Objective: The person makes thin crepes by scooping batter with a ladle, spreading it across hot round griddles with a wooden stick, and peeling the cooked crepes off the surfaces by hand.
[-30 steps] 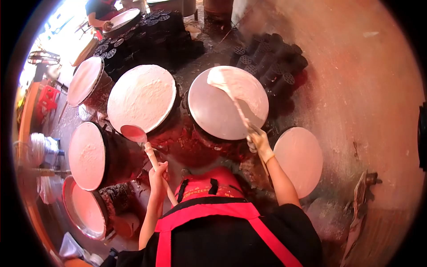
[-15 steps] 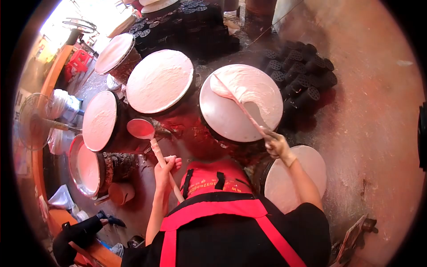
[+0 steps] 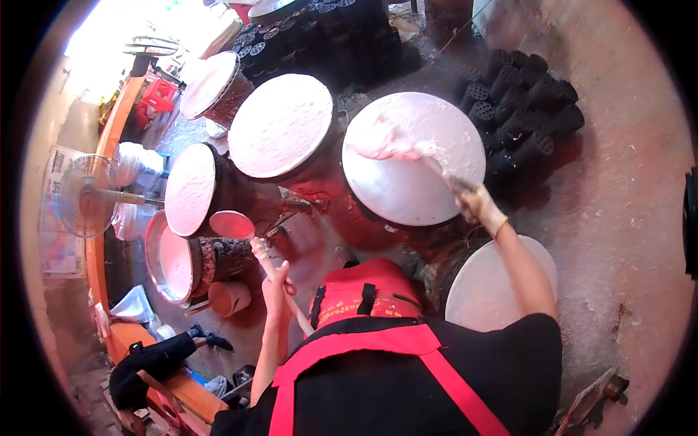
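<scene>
My right hand (image 3: 483, 206) is closed round the handle of a wooden scraper (image 3: 435, 166), whose far end is in the pale, wet dough (image 3: 389, 142) on a round griddle (image 3: 407, 203). That dough is bunched toward the upper left, with thin streaks and bare metal around it; motion blurs the scraper's tip. Lower left, my left hand (image 3: 275, 285) is wrapped round the long handle of a ladle (image 3: 233, 224). The ladle's bowl hangs clear of the griddle, near the front-left pans, and looks reddish inside.
Several round pans, including a large one (image 3: 281, 125) and one by my right arm (image 3: 502, 285), hold pale layers. Black perforated coal briquettes (image 3: 520, 109) are stacked behind. A standing fan (image 3: 91, 195) is at left. A person in dark clothing (image 3: 156, 363) sits lower left.
My right hand has swung the scraper flatter across the griddle. The dough, earlier spread over the upper right, is now gathered toward the upper left. My left hand still holds the ladle.
</scene>
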{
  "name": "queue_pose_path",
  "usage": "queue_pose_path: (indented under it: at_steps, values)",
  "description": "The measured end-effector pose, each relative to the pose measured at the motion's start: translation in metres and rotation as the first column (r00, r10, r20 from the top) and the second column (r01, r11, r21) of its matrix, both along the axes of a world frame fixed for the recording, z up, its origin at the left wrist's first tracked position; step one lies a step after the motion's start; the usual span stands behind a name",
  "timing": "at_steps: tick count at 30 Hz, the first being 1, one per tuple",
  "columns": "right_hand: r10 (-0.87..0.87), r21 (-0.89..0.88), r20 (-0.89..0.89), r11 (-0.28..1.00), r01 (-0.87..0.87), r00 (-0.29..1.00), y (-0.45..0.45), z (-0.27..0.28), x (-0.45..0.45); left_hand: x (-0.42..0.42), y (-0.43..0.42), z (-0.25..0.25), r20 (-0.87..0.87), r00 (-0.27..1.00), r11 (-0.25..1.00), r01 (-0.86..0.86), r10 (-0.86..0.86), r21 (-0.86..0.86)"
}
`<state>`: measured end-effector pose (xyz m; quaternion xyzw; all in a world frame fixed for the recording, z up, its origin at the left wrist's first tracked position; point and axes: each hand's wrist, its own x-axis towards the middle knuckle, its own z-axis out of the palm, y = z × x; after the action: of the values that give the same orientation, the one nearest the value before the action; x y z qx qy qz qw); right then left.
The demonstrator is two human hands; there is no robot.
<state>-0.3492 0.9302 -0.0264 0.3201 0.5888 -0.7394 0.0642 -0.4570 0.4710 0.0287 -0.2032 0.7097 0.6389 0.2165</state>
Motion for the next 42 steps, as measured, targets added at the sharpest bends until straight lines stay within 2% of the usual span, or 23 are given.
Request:
queue_pose_path:
  at_steps: [2, 4, 7, 8, 10, 13, 14, 16, 18, 20, 23, 24, 25, 27, 28, 29, 31, 33, 34, 35, 37, 40, 42]
  values:
    - [-0.151, 0.048, -0.082, 0.987, 0.155, 0.985, 0.004, -0.015, -0.029, 0.003, -0.003, 0.003, -0.058, 0.997, 0.998, 0.056, -0.057, -0.016]
    - [-0.003, 0.076, 0.009, 0.997, 0.002, 1.0, -0.007, -0.027, -0.03, 0.003, -0.007, 0.0, -0.128, 0.984, 0.993, 0.118, -0.12, -0.02]
    - [0.118, -0.052, 0.013, 0.992, -0.117, 0.993, -0.043, 0.019, 0.023, -0.001, 0.0, 0.002, -0.115, 0.977, 0.984, 0.18, -0.177, 0.012]
    - [0.084, -0.118, 0.058, 0.99, -0.076, 0.995, -0.052, 0.026, 0.045, -0.006, 0.0, -0.001, -0.116, 0.974, 0.98, 0.2, -0.197, 0.017]
    - [0.017, -0.167, -0.081, 0.985, -0.031, 0.997, -0.052, -0.029, 0.096, -0.017, -0.001, -0.007, -0.122, 0.954, 0.961, 0.277, -0.274, 0.005]
    - [-0.375, -0.094, -0.19, 0.927, 0.364, 0.907, -0.088, -0.017, 0.091, -0.039, 0.009, -0.002, -0.11, 0.897, 0.902, 0.432, -0.428, 0.009]
    - [-0.534, -0.075, -0.066, 0.845, 0.529, 0.843, -0.108, 0.007, 0.079, -0.045, 0.012, -0.002, -0.127, 0.876, 0.885, 0.465, -0.465, -0.027]
    - [-0.518, 0.067, 0.016, 0.854, 0.516, 0.855, -0.131, -0.013, 0.066, -0.06, 0.012, -0.001, -0.137, 0.823, 0.829, 0.559, -0.551, 0.03]
    - [-0.315, -0.024, -0.186, 0.948, 0.316, 0.931, -0.163, -0.022, 0.088, -0.075, 0.008, 0.004, -0.087, 0.792, 0.793, 0.608, -0.604, 0.03]
    - [-0.32, -0.069, -0.108, 0.947, 0.314, 0.941, -0.208, -0.022, 0.117, -0.091, -0.007, 0.0, -0.041, 0.773, 0.772, 0.635, -0.633, 0.043]
    - [-0.552, -0.044, -0.128, 0.833, 0.551, 0.824, -0.282, -0.034, 0.145, -0.114, -0.038, -0.016, -0.01, 0.756, 0.755, 0.654, -0.655, 0.046]
    - [-0.638, -0.069, -0.069, 0.77, 0.634, 0.767, -0.303, -0.022, 0.137, -0.121, -0.054, -0.022, -0.017, 0.744, 0.744, 0.668, -0.668, 0.023]
    - [-0.683, -0.194, -0.202, 0.731, 0.654, 0.702, -0.32, -0.022, 0.116, -0.129, -0.07, -0.028, -0.026, 0.733, 0.733, 0.68, -0.68, -0.003]
    - [-0.817, -0.449, -0.156, 0.56, 0.696, 0.556, -0.343, -0.067, 0.046, -0.141, -0.105, -0.036, -0.02, 0.758, 0.758, 0.653, -0.652, 0.011]
    - [-0.815, -0.342, -0.203, 0.579, 0.74, 0.543, -0.349, -0.052, -0.011, -0.143, -0.122, -0.038, -0.013, 0.772, 0.772, 0.636, -0.636, 0.015]
    - [-0.818, -0.41, -0.224, 0.573, 0.71, 0.53, -0.35, -0.05, -0.061, -0.142, -0.136, -0.03, -0.006, 0.804, 0.804, 0.594, -0.595, 0.031]
    - [-0.756, -0.146, -0.346, 0.628, 0.764, 0.555, -0.343, -0.06, -0.161, -0.144, -0.17, -0.025, -0.018, 0.837, 0.833, 0.546, -0.547, 0.091]
    - [-0.771, -0.12, -0.376, 0.59, 0.798, 0.513, -0.326, -0.058, -0.249, -0.147, -0.204, -0.034, -0.008, 0.859, 0.853, 0.51, -0.512, 0.108]
    - [-0.774, -0.201, -0.396, 0.598, 0.776, 0.494, -0.314, -0.069, -0.283, -0.147, -0.223, -0.042, 0.008, 0.864, 0.858, 0.498, -0.503, 0.128]
    - [-0.83, -0.182, -0.329, 0.524, 0.832, 0.451, -0.306, -0.068, -0.311, -0.145, -0.233, -0.041, 0.033, 0.888, 0.883, 0.451, -0.459, 0.127]
    - [-0.852, 0.032, -0.402, 0.354, 0.935, 0.336, -0.261, -0.191, -0.374, -0.142, -0.251, -0.048, 0.007, 0.899, 0.896, 0.436, -0.438, 0.085]
    - [-0.865, 0.037, -0.388, 0.329, 0.943, 0.317, -0.298, -0.181, -0.337, -0.142, -0.261, -0.042, 0.061, 0.897, 0.899, 0.436, -0.437, 0.027]
    - [-0.914, -0.163, -0.227, 0.375, 0.913, 0.335, -0.354, -0.097, -0.274, -0.141, -0.257, -0.044, 0.059, 0.895, 0.897, 0.44, -0.442, 0.049]
